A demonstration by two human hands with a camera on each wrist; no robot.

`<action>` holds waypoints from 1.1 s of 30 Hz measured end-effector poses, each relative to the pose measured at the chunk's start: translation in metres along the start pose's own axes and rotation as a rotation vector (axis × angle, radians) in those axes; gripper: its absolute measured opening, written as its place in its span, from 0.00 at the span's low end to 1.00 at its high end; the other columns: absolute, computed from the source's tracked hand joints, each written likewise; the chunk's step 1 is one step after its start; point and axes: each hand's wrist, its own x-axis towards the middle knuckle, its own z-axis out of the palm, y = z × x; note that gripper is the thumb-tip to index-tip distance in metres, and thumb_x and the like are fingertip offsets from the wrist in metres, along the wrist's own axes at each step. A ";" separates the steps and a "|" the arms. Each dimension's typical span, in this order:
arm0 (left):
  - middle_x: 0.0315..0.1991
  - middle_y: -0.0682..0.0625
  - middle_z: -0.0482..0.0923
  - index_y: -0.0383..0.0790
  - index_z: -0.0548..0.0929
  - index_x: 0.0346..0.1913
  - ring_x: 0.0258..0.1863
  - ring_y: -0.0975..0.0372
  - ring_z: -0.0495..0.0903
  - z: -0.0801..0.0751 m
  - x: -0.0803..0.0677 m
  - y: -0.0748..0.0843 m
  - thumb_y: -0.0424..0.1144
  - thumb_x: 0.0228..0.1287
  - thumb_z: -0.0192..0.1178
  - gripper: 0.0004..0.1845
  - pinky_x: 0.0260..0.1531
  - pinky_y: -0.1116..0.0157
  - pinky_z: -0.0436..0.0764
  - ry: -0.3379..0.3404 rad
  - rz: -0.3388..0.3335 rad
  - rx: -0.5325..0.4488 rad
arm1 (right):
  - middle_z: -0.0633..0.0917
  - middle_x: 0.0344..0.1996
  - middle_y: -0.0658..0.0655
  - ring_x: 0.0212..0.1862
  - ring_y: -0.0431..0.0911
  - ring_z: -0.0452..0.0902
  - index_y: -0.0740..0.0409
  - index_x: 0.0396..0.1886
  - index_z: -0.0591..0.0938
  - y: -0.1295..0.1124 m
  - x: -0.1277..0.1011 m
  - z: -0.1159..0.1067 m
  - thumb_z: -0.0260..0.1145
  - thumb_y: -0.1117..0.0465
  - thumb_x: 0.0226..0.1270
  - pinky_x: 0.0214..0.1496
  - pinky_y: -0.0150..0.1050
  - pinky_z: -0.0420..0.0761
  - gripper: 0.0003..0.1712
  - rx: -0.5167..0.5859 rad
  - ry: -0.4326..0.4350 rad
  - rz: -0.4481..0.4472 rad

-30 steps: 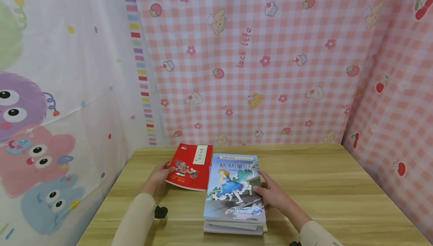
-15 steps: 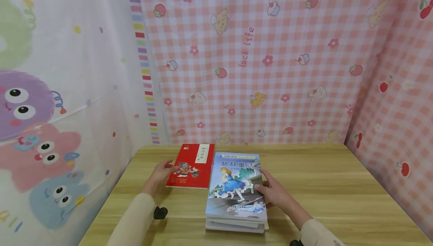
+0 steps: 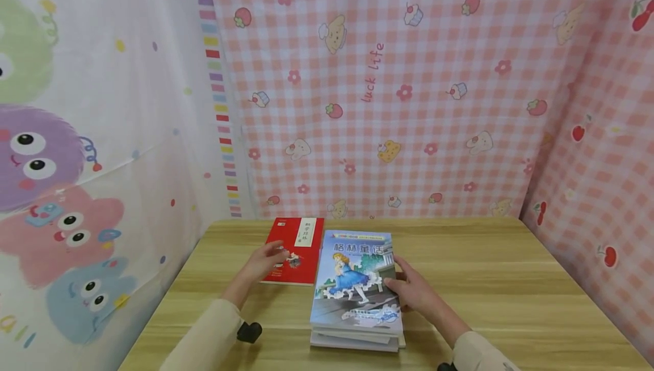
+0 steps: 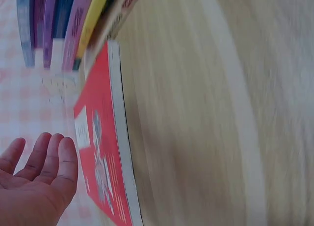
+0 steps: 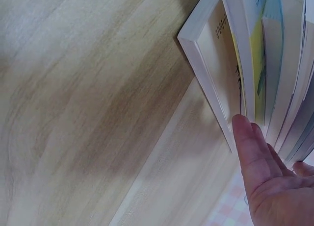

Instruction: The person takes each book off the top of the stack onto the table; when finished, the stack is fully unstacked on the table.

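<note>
A red paperback book (image 3: 301, 266) lies flat at the back left of the table, cover up. My left hand (image 3: 264, 262) is over its left part, fingers loosely spread and holding nothing; in the left wrist view the left hand (image 4: 39, 187) shows an upturned palm beside the cover. To the right stands a stack of several books, topped by a blue fairy-tale book (image 3: 352, 286) with a girl in a blue dress. My right hand (image 3: 414, 291) holds the stack's right side, thumb over the top cover. In the right wrist view its fingers (image 5: 252, 147) lie along the page edges.
The books sit on a wood-grain table (image 3: 475, 269). Behind it hangs a pink checked cloth (image 3: 398, 121), and a white cartoon-print cloth (image 3: 133, 133) hangs at the left. Coloured book spines (image 4: 61, 25) show close beside the red book.
The red book, tilted up at its near edge a second ago, now lies flat. My left hand has released its left edge and moved right over the cover. The right hand stays put.
</note>
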 end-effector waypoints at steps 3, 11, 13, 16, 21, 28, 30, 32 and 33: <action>0.63 0.36 0.71 0.33 0.66 0.72 0.58 0.44 0.73 0.013 -0.008 0.006 0.46 0.69 0.63 0.34 0.56 0.48 0.77 -0.030 0.002 -0.026 | 0.67 0.67 0.74 0.48 0.55 0.78 0.50 0.80 0.53 0.000 0.000 0.000 0.59 0.52 0.76 0.36 0.49 0.82 0.40 -0.036 0.013 0.007; 0.62 0.37 0.73 0.30 0.69 0.69 0.55 0.50 0.75 0.048 -0.033 0.009 0.47 0.65 0.66 0.36 0.54 0.50 0.79 -0.183 0.032 -0.095 | 0.67 0.67 0.76 0.57 0.65 0.75 0.55 0.80 0.54 -0.005 -0.003 0.010 0.60 0.50 0.75 0.43 0.55 0.83 0.41 -0.074 0.030 -0.044; 0.59 0.37 0.75 0.29 0.70 0.68 0.52 0.51 0.76 0.053 -0.037 0.009 0.44 0.65 0.67 0.34 0.53 0.50 0.80 -0.203 0.042 -0.083 | 0.67 0.67 0.76 0.58 0.66 0.74 0.55 0.80 0.54 -0.006 -0.004 0.011 0.60 0.49 0.75 0.45 0.56 0.83 0.41 -0.077 0.032 -0.052; 0.56 0.40 0.76 0.29 0.72 0.66 0.50 0.53 0.75 0.057 -0.043 0.009 0.41 0.63 0.69 0.32 0.51 0.52 0.81 -0.192 0.044 -0.056 | 0.66 0.67 0.78 0.59 0.67 0.73 0.55 0.80 0.53 -0.004 -0.004 0.011 0.58 0.47 0.76 0.46 0.55 0.82 0.41 -0.086 0.023 -0.058; 0.55 0.38 0.75 0.23 0.68 0.66 0.49 0.54 0.77 0.063 -0.042 0.008 0.34 0.65 0.66 0.31 0.51 0.55 0.81 -0.191 0.015 -0.203 | 0.69 0.65 0.77 0.56 0.64 0.76 0.55 0.79 0.56 0.000 -0.003 0.010 0.56 0.47 0.77 0.42 0.52 0.83 0.38 -0.073 0.052 -0.092; 0.56 0.35 0.73 0.20 0.62 0.69 0.48 0.56 0.78 0.052 -0.042 -0.004 0.31 0.68 0.61 0.32 0.50 0.59 0.81 -0.171 -0.007 -0.324 | 0.71 0.65 0.73 0.60 0.67 0.72 0.57 0.77 0.61 0.004 -0.003 0.009 0.53 0.57 0.79 0.50 0.58 0.80 0.31 -0.084 0.064 -0.112; 0.59 0.35 0.72 0.22 0.60 0.71 0.50 0.56 0.78 0.046 -0.044 -0.007 0.34 0.69 0.62 0.34 0.51 0.58 0.81 -0.193 -0.022 -0.329 | 0.68 0.67 0.74 0.64 0.70 0.67 0.56 0.78 0.60 0.004 -0.002 0.009 0.56 0.55 0.77 0.55 0.61 0.77 0.34 -0.123 0.042 -0.116; 0.62 0.33 0.70 0.23 0.57 0.73 0.52 0.55 0.78 0.041 -0.048 -0.009 0.36 0.69 0.62 0.37 0.52 0.56 0.81 -0.239 -0.037 -0.338 | 0.66 0.69 0.73 0.66 0.72 0.64 0.55 0.78 0.59 0.004 -0.001 0.011 0.59 0.54 0.75 0.58 0.62 0.74 0.37 -0.138 0.020 -0.116; 0.64 0.33 0.69 0.24 0.55 0.74 0.53 0.55 0.78 0.039 -0.050 -0.010 0.37 0.69 0.63 0.39 0.52 0.55 0.80 -0.267 -0.050 -0.343 | 0.65 0.70 0.73 0.67 0.72 0.62 0.55 0.78 0.58 0.004 0.000 0.011 0.61 0.53 0.75 0.59 0.63 0.73 0.38 -0.134 0.009 -0.116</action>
